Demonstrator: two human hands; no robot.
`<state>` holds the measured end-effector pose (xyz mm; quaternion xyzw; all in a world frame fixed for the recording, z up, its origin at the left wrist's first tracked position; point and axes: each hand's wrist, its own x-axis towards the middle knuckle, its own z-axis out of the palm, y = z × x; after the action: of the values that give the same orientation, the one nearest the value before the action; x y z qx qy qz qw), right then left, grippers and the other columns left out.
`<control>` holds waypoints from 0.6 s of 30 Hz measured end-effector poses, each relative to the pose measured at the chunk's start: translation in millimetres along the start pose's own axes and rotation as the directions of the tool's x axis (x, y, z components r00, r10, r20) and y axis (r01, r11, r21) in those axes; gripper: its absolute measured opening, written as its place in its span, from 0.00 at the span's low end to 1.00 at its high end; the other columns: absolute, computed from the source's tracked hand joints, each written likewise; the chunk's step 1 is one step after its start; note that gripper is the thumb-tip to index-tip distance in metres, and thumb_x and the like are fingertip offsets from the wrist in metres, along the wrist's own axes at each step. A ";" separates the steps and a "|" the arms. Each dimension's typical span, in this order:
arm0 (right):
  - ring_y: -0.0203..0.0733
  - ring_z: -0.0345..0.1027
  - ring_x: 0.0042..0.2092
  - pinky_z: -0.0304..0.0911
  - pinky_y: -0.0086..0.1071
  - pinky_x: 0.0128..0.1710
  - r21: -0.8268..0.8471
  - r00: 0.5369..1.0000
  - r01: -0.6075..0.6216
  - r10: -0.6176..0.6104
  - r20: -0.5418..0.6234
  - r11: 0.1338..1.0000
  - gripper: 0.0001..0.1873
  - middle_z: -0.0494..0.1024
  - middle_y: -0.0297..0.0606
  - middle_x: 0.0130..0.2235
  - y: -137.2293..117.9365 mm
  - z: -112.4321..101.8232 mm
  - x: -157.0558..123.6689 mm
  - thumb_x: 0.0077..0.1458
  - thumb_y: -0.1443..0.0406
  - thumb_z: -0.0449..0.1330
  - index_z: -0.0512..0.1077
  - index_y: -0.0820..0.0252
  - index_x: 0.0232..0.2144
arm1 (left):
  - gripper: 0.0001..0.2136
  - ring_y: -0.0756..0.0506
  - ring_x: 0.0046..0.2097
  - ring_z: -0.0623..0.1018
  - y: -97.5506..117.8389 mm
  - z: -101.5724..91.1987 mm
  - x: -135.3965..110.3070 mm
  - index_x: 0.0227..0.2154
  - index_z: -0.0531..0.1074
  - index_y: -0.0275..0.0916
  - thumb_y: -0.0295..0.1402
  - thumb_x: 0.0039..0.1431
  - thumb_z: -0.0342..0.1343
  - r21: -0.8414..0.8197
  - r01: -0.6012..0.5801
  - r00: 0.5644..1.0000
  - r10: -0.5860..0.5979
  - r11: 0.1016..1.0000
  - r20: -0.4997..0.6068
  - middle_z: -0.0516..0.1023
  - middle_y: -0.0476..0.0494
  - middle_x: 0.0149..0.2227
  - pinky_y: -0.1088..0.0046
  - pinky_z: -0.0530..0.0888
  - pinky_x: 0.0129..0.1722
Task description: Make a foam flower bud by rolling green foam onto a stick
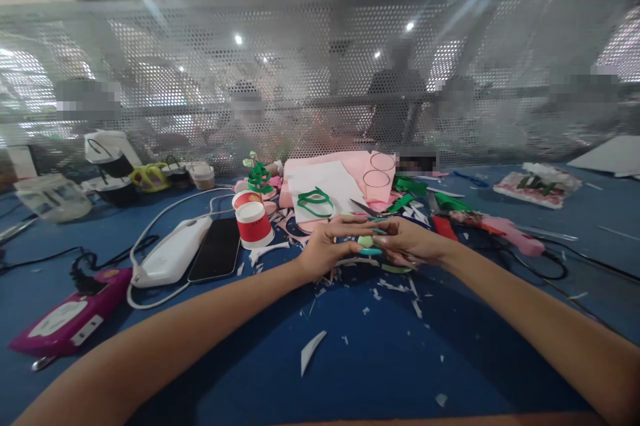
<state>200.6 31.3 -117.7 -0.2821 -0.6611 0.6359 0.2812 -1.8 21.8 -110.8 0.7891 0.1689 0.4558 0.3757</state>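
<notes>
My two hands meet over the middle of the blue table point(350, 373). My left hand point(327, 247) pinches a small pale green foam piece point(365, 241) between its fingertips. My right hand point(413, 243) grips scissors with teal handles point(371, 252). Their metal blades point(367, 208) stick out up and to the left above my fingers. The fingers of both hands touch around the green piece. White paper scraps point(313, 349) lie scattered below my hands.
Left of my hands lie a red paper cup point(254, 223), a black phone point(217, 249), a white power bank point(173, 251) with cable and a magenta device point(65, 319). Behind are pink sheets point(350, 169), a green strip loop point(315, 201) and clear cups point(376, 183). A pink glue gun point(503, 229) lies right. A perforated screen point(320, 79) has people behind it.
</notes>
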 end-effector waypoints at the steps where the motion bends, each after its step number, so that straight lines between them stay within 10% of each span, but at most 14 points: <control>1: 0.25 0.54 0.12 0.44 0.19 0.09 0.002 1.000 0.000 0.000 0.000 1.000 0.26 0.65 0.24 0.14 -1.3 -0.1 -0.7 0.47 0.57 0.61 0.66 0.61 0.48 | 0.13 0.42 0.52 0.69 -0.3 0.1 0.2 0.38 0.76 0.40 0.31 0.46 0.60 -0.003 0.005 1.000 -0.005 1.000 -0.019 0.76 0.39 0.44 0.62 0.65 0.52; 13: 0.23 0.38 0.09 0.42 0.18 0.08 0.254 0.995 -0.102 0.093 0.047 0.962 0.19 0.59 0.22 0.12 -15.3 8.5 -5.3 0.54 0.50 0.50 0.66 0.60 0.34 | 0.12 0.43 0.49 0.71 -8.2 -1.1 1.4 0.37 0.76 0.42 0.32 0.45 0.61 0.016 0.003 0.993 -0.001 1.000 -0.121 0.77 0.41 0.43 0.59 0.67 0.52; 18: 0.29 0.49 0.12 0.44 0.21 0.08 0.415 0.994 -0.070 0.027 0.108 0.907 0.22 0.67 0.31 0.16 -20.2 12.6 -4.5 0.53 0.51 0.43 0.67 0.61 0.32 | 0.12 0.43 0.49 0.72 -9.3 -1.9 0.6 0.37 0.75 0.42 0.33 0.47 0.60 -0.007 -0.052 0.990 0.050 0.999 -0.132 0.76 0.41 0.44 0.59 0.66 0.52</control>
<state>194.2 18.8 -98.0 -0.1996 -0.5156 0.7827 0.2857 -2.4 29.2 -116.9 0.7594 0.1708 0.5173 0.3559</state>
